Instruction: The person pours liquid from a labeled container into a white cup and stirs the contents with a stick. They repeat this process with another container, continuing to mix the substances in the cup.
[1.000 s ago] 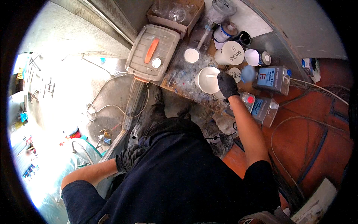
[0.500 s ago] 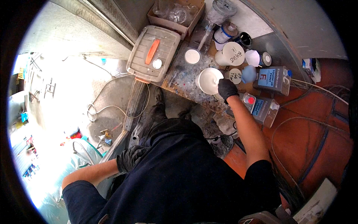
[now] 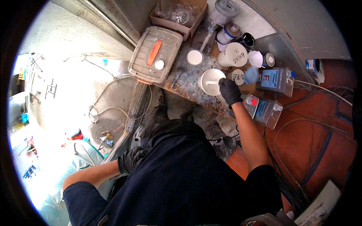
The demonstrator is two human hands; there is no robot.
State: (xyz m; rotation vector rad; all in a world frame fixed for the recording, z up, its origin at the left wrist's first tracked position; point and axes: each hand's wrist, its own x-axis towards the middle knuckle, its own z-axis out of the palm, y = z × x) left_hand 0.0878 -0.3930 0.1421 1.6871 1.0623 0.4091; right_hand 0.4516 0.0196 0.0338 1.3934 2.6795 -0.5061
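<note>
My right hand (image 3: 229, 91), in a black glove, is closed at the right rim of a white cup (image 3: 209, 81) holding white paint, and appears to grip a thin stir stick that dips into the cup. The cup stands on a paint-spattered bench (image 3: 184, 81). My left hand (image 3: 130, 160), also in a black glove, hangs curled against my hip with nothing in it, well away from the bench.
On the bench are a grey lidded tote with an orange handle (image 3: 154, 56), a cardboard box (image 3: 177, 15), a round white lid (image 3: 195, 57), a white jug (image 3: 233, 54) and two rectangular liquid cans (image 3: 277, 79). Cables (image 3: 113, 94) lie on the floor at left.
My right hand has shifted slightly down along the cup's right rim. The cup and my left hand have stayed where they were.
</note>
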